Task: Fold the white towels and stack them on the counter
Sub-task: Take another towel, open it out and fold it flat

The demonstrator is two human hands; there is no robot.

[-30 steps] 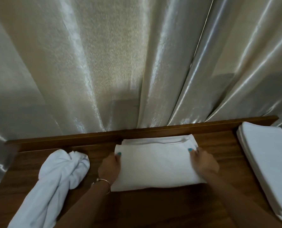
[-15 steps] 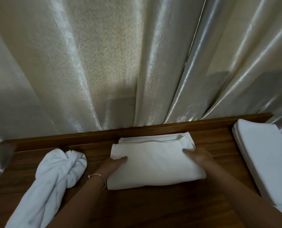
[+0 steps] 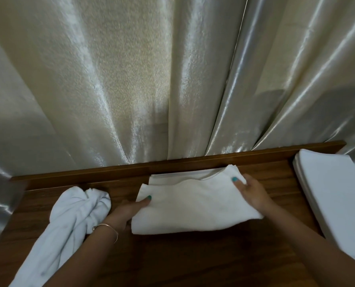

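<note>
Shiny cream curtains (image 3: 131,79) hang right behind the wooden counter (image 3: 193,255), so you're working against its back edge. Over at the counter's left edge there's a bunched-up white towel (image 3: 69,220), not folded yet, trailing off toward the front left corner.

Your left hand (image 3: 129,210) has its thumb on top of the folded towel (image 3: 193,204) at its left edge, and the fingers look tucked underneath, so it's pinching that side. That towel sits mid-counter, its far edge close to the back rail. Your right hand (image 3: 253,191) grips the far right corner, thumb on top, fingers curled round the cloth.

Looks like you're picking it up to move it onto the stack of folded towels (image 3: 334,193) at the counter's right edge. To do that cleanly I'd say keep both pinches level so the layers don't slide apart, since the top layer is already sagging a bit along the back. Lift it flat, don't let the middle droop, and line its edges up with the stack before you let go.
</note>
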